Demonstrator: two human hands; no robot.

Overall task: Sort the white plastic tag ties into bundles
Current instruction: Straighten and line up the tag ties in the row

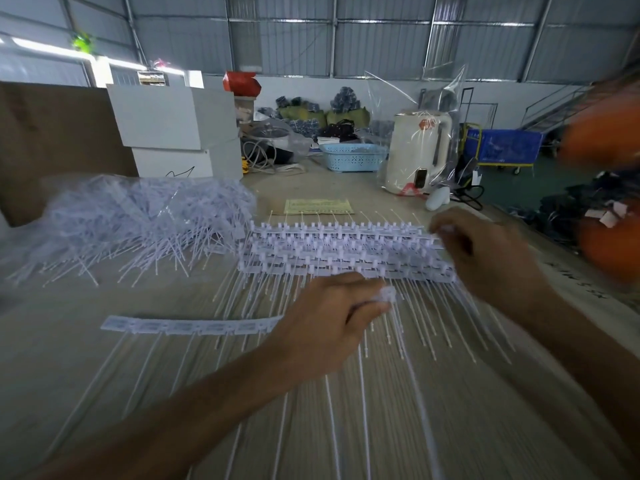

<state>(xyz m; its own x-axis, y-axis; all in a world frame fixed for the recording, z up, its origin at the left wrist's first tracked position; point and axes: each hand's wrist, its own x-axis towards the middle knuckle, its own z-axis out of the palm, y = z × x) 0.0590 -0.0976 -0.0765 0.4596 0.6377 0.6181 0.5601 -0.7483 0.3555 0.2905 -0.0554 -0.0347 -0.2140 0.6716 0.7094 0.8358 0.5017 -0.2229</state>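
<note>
Tag ties [346, 251] tails toward viewer, hands [325, 327] gripping

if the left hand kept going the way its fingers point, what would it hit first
Probably the stacked strips of tag ties just beyond the left hand, whose fingers already pinch a tie; depth is unclear.

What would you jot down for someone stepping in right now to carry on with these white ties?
Left hand: pinching a tie at the near edge of the stacked rows.
Right hand: fingers curled at the stack's right end, gripping ties there.
Things: the stack lies mid-table, tails toward you; one single strip sits to its left; a loose heap waits at far left.
Done: several rows laid in order.
Left: the heap is unsorted, and nothing looks tied into a bundle yet.
</note>
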